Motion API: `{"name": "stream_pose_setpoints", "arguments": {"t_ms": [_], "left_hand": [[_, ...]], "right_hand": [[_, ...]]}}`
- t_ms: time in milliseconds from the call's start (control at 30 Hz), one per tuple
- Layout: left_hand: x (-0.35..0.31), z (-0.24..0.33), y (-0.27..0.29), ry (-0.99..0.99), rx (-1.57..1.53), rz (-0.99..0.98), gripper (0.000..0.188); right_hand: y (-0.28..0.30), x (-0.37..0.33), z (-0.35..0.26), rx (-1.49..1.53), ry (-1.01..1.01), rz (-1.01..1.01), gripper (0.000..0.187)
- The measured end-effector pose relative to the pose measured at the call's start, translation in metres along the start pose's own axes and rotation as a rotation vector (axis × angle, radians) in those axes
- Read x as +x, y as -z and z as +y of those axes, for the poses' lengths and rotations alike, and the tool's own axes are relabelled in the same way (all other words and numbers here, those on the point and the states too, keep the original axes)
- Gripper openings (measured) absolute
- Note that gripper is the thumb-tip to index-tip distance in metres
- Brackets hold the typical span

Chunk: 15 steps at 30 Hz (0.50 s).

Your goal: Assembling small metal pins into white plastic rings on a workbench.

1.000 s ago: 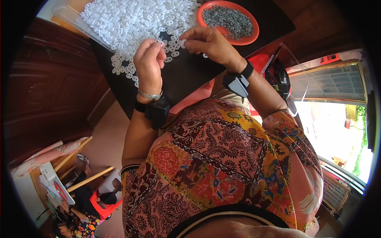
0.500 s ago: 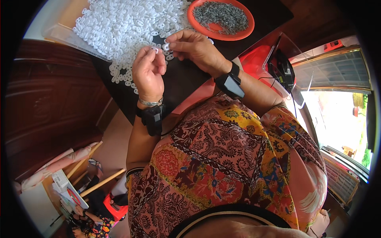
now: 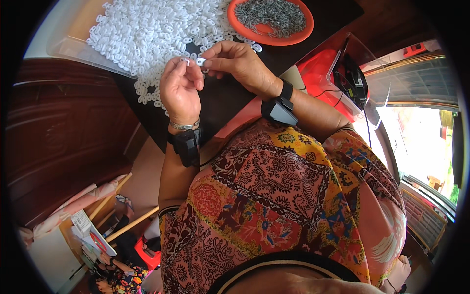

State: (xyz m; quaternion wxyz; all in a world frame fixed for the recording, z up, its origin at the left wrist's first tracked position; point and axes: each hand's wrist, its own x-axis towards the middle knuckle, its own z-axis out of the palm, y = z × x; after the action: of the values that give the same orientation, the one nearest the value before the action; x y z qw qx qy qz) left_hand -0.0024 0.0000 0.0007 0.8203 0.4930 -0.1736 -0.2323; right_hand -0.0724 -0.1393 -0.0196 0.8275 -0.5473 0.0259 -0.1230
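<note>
Looking down from your own head
Your wide fisheye, the left of a side-by-side pair, faces downward at close range: your patterned top [image 3: 274, 196] fills the lower middle, your left hand [image 3: 180, 95] and right hand [image 3: 241, 66] sit in the upper part over the dark surface [image 3: 218, 103], and straight edges bend outward.

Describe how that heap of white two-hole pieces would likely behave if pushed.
The heap would probably shift and spread, since its pieces lie loose and jumbled. Single pieces seem light and stiff, being small with even oval outlines. Their flattish shape suggests little rolling.
</note>
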Motion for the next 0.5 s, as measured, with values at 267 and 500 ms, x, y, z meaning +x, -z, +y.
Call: {"name": "stream_pose_setpoints", "arguments": {"t_ms": [267, 500], "left_hand": [[-0.0009, -0.0001, -0.0029, 0.016, 0.003, -0.006, 0.019], [-0.0021, 0.0018, -0.0043, 0.025, -0.001, -0.007, 0.018]], "right_hand": [[-0.0006, -0.0023, -0.0029, 0.008, 0.083, 0.005, 0.012], [-0.0025, -0.005, -0.0034, 0.049, 0.092, -0.038, 0.011]]}}
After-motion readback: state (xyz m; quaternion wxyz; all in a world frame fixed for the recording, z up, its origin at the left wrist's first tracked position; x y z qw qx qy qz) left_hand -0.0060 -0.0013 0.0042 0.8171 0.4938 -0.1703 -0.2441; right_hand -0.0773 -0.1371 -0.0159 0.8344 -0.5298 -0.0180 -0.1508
